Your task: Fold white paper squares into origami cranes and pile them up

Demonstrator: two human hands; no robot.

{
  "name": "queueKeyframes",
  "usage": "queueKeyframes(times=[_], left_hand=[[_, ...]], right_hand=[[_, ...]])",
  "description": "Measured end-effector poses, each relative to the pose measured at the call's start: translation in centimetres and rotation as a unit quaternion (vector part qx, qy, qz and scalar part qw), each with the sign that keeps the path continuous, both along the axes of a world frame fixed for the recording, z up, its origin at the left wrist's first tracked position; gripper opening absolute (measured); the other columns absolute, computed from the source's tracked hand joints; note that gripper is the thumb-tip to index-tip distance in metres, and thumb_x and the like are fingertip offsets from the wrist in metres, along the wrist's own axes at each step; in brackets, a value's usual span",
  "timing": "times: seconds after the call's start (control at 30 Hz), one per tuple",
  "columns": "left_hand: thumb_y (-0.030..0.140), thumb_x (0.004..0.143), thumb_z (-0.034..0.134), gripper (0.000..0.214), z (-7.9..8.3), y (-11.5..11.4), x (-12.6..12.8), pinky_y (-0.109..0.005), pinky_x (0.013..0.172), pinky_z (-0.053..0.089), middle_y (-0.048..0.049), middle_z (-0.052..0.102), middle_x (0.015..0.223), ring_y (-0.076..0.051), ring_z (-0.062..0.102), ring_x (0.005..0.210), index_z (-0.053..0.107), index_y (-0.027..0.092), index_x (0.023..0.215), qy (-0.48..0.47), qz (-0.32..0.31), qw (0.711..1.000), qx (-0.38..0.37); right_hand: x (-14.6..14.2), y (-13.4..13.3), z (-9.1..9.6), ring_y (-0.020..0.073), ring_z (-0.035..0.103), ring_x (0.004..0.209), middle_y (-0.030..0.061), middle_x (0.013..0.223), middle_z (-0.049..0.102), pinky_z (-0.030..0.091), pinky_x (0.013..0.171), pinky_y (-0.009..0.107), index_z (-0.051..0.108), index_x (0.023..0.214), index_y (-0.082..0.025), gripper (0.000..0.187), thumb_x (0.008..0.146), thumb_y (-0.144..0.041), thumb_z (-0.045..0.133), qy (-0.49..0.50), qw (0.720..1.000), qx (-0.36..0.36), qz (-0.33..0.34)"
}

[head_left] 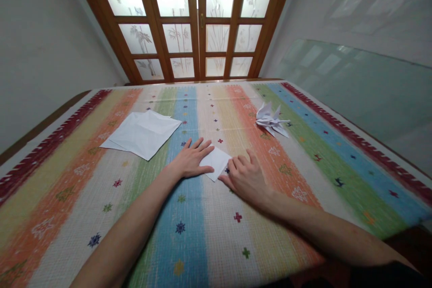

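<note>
A small folded square of white paper (216,160) lies on the tablecloth in front of me, with one corner pointing towards me. My left hand (194,158) lies flat over its left side, fingers stretched out and a little apart, thumb along the lower left part. At the right corner, my right hand (245,175) has its fingers curled in against the paper, and its thumb reaches towards the lower right edge. The curled fingers hide that corner, so the exact grip on it does not show.
Several larger white paper sheets (143,132) lie overlapping at the left. A few folded white paper cranes (271,120) sit together at the back right. The striped tablecloth (182,243) covers the table. Wood-framed glass doors (199,22) stand beyond, with pale walls on both sides.
</note>
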State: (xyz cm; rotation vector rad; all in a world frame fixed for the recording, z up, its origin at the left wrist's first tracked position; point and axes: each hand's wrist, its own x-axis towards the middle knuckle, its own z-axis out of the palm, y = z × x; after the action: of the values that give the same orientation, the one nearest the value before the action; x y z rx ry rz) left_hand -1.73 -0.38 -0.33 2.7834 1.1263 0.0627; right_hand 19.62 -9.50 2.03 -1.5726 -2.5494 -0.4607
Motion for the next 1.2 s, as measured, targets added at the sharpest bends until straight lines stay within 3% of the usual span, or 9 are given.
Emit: queueKeyframes(times=[0.17, 0.27, 0.43, 0.57, 0.8, 0.93, 1.1, 1.2], left_hand=[[0.068, 0.084, 0.048, 0.078, 0.4, -0.2, -0.1, -0.055, 0.116, 0.012, -0.0111, 0.042, 0.151, -0.033, 0.028, 0.143, 0.037, 0.022, 0.146, -0.031, 0.018, 0.999, 0.006], [0.065, 0.084, 0.05, 0.078, 0.7, -0.5, -0.6, -0.053, 0.116, 0.016, -0.0114, 0.046, 0.148, -0.032, 0.032, 0.141, 0.035, 0.02, 0.147, -0.049, 0.041, 0.998, 0.003], [0.069, 0.077, 0.058, 0.084, 0.8, -1.0, -1.9, -0.053, 0.116, 0.019, -0.012, 0.047, 0.146, -0.034, 0.033, 0.14, 0.039, 0.022, 0.144, -0.059, 0.065, 0.996, -0.001], [0.072, 0.068, 0.065, 0.094, 0.7, -1.5, -1.7, -0.052, 0.114, 0.023, -0.0152, 0.047, 0.144, -0.035, 0.036, 0.137, 0.04, 0.021, 0.143, -0.067, 0.065, 0.996, 0.011], [0.067, 0.069, 0.07, 0.098, 0.6, -1.6, -1.2, -0.047, 0.111, 0.029, -0.0182, 0.043, 0.147, -0.032, 0.042, 0.133, 0.035, 0.018, 0.146, -0.1, 0.048, 0.994, 0.003], [0.065, 0.072, 0.068, 0.086, 0.4, -1.5, -1.5, -0.047, 0.108, 0.032, -0.0149, 0.05, 0.141, -0.031, 0.047, 0.129, 0.042, 0.021, 0.142, -0.126, 0.042, 0.991, 0.014], [0.066, 0.066, 0.073, 0.079, 0.0, -1.4, -1.9, -0.049, 0.105, 0.036, -0.0145, 0.059, 0.131, -0.032, 0.052, 0.121, 0.058, 0.019, 0.127, -0.149, -0.001, 0.988, 0.034], [0.059, 0.074, 0.07, 0.059, -0.2, -1.4, -2.1, -0.047, 0.102, 0.039, -0.0124, 0.063, 0.124, -0.03, 0.055, 0.118, 0.065, 0.02, 0.117, -0.172, -0.01, 0.984, 0.048]], right_hand=[[-0.3, -0.1, -0.5, 0.0291, 0.058, 0.098, 0.0144, 0.104, 0.069, 0.024, 0.105, 0.049, 0.064, 0.105, -0.013, 0.052, 0.084, -0.06, 0.059, 0.056, 0.997, -0.005, 0.051], [-0.2, 0.3, -0.5, 0.0277, 0.058, 0.098, 0.0124, 0.103, 0.069, 0.023, 0.104, 0.048, 0.063, 0.103, -0.014, 0.039, 0.088, -0.05, 0.057, 0.064, 0.996, -0.019, 0.066], [1.3, 2.3, 0.0, 0.0263, 0.058, 0.098, 0.0116, 0.104, 0.069, 0.025, 0.103, 0.046, 0.064, 0.098, -0.016, 0.02, 0.09, -0.031, 0.052, 0.089, 0.995, -0.025, 0.046], [2.0, 3.9, 0.0, 0.0241, 0.059, 0.096, 0.0097, 0.102, 0.071, 0.034, 0.096, 0.04, 0.066, 0.098, -0.017, 0.019, 0.088, -0.028, 0.055, 0.133, 0.988, -0.071, 0.043], [1.6, 4.6, -0.4, 0.0219, 0.062, 0.096, 0.0082, 0.104, 0.072, 0.04, 0.087, 0.034, 0.066, 0.106, -0.016, 0.023, 0.088, -0.023, 0.055, 0.229, 0.967, -0.107, 0.032], [1.7, 5.1, -0.9, 0.0238, 0.059, 0.104, 0.0105, 0.114, 0.068, 0.039, 0.092, 0.037, 0.069, 0.104, -0.017, 0.022, 0.088, -0.022, 0.054, 0.227, 0.97, -0.074, 0.04], [1.9, 5.7, -1.6, 0.0251, 0.055, 0.108, 0.0099, 0.117, 0.067, 0.036, 0.095, 0.04, 0.071, 0.098, -0.019, 0.019, 0.087, -0.02, 0.055, 0.181, 0.98, -0.04, 0.074], [2.2, 5.8, -1.6, 0.0246, 0.054, 0.106, 0.0094, 0.113, 0.067, 0.036, 0.095, 0.04, 0.07, 0.101, -0.019, 0.021, 0.085, -0.018, 0.055, 0.152, 0.981, -0.056, 0.101]])
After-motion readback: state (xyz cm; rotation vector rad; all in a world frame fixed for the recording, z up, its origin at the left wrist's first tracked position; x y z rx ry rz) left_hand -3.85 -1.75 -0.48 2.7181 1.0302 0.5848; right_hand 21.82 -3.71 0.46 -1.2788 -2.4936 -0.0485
